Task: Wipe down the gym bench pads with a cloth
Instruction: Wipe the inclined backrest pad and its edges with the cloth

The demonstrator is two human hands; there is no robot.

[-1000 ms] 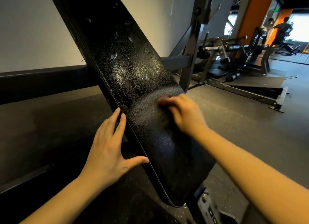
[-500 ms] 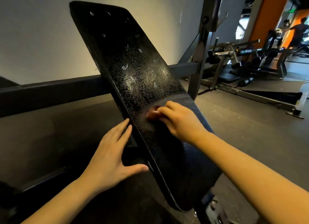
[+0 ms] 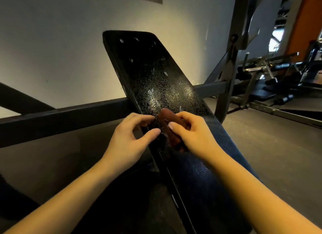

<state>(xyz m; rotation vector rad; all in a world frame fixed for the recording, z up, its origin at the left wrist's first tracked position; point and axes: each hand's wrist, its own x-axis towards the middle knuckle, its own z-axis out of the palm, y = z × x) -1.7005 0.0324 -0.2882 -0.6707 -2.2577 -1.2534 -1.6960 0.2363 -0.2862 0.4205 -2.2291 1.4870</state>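
The black inclined bench pad [image 3: 156, 80] runs from upper centre down to the lower right. Its upper half is speckled with wet droplets; the lower stretch [image 3: 200, 172] looks smooth and dull. My right hand [image 3: 195, 134] grips a bunched reddish-brown cloth [image 3: 167, 117] against the middle of the pad, thumb across its front. My left hand [image 3: 129, 139] is just left of it, fingers bent, with fingertips at the cloth's left edge and the thumb apart from them. Most of the cloth is hidden under my right hand.
A dark steel crossbar [image 3: 69, 115] passes behind the pad along the pale wall. A grey upright post [image 3: 231, 68] stands right of the pad. More gym machines [image 3: 278, 80] and an orange pillar [image 3: 306, 24] fill the far right, on dark rubber flooring [image 3: 270, 146].
My left hand has left the pad's left edge and come in beside the cloth, fingers now bent. My right hand has turned, showing more of the cloth. The view has tilted upward.
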